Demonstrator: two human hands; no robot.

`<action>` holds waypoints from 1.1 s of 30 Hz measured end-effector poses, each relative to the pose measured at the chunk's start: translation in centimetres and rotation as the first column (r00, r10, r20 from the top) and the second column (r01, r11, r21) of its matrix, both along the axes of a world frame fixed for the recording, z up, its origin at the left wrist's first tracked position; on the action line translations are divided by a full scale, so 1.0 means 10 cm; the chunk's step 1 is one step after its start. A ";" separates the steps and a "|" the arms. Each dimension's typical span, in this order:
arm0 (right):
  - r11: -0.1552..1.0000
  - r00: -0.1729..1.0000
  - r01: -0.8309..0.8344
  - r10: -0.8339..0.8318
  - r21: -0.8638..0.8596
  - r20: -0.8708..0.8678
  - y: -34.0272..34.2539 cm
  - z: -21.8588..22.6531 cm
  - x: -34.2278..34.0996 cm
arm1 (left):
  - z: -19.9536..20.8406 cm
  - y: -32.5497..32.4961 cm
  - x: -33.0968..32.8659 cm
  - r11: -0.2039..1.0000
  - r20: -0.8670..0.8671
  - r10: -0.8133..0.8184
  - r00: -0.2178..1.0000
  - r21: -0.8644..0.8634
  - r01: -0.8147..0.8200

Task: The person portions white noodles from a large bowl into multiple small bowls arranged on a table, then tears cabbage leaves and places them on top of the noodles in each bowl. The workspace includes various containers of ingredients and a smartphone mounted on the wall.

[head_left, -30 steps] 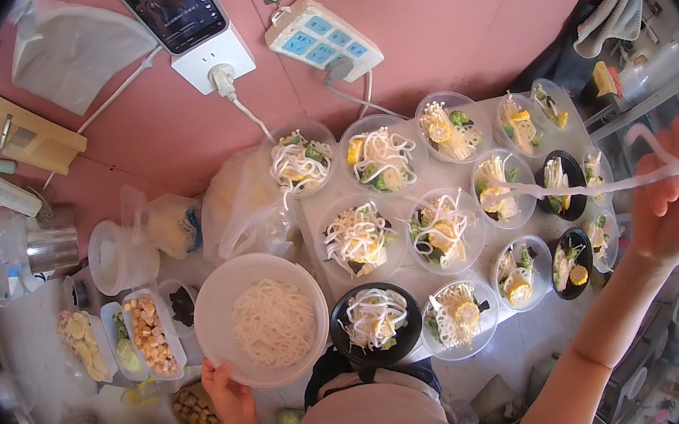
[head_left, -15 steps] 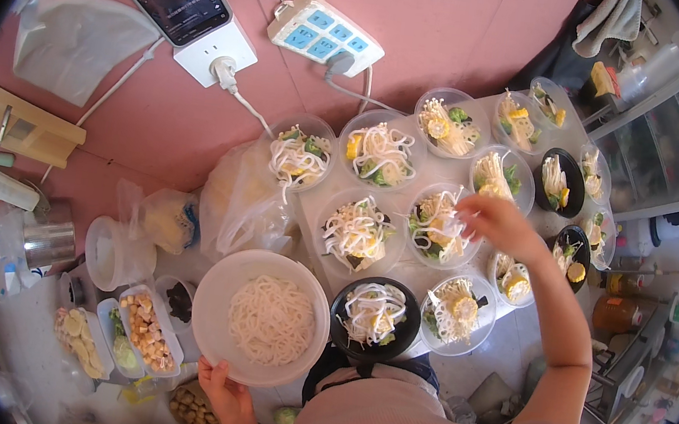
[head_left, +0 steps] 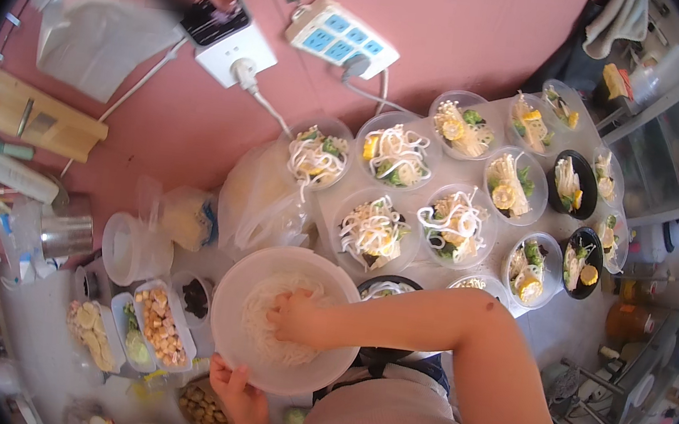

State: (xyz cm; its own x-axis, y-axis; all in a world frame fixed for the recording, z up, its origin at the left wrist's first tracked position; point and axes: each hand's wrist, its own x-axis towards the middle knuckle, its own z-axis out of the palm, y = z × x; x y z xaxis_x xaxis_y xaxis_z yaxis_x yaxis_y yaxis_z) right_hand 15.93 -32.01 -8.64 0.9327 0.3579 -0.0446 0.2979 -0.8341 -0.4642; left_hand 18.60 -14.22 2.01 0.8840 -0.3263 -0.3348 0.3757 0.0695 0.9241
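Right hand (head_left: 294,316) in noodles (head_left: 259,303); left hand (head_left: 239,395) on tub (head_left: 335,282); illegible phone screen (head_left: 213,9)

On my feed I count twelve clear bowls (head_left: 484,244) and three black bowls (head_left: 589,180) on the bench (head_left: 465,173), two black ones near its right edge, one by its front edge. I also get one noodle tub (head_left: 229,310), two hands (head_left: 294,317), one phone (head_left: 215,18) and one power strip (head_left: 343,39).
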 end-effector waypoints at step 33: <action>0.503 0.811 0.206 -0.568 0.839 0.142 0.11 3.04 -0.80 | 0.05 0.93 -0.13 0.970 -0.120 -0.083 0.989 -0.237 0.052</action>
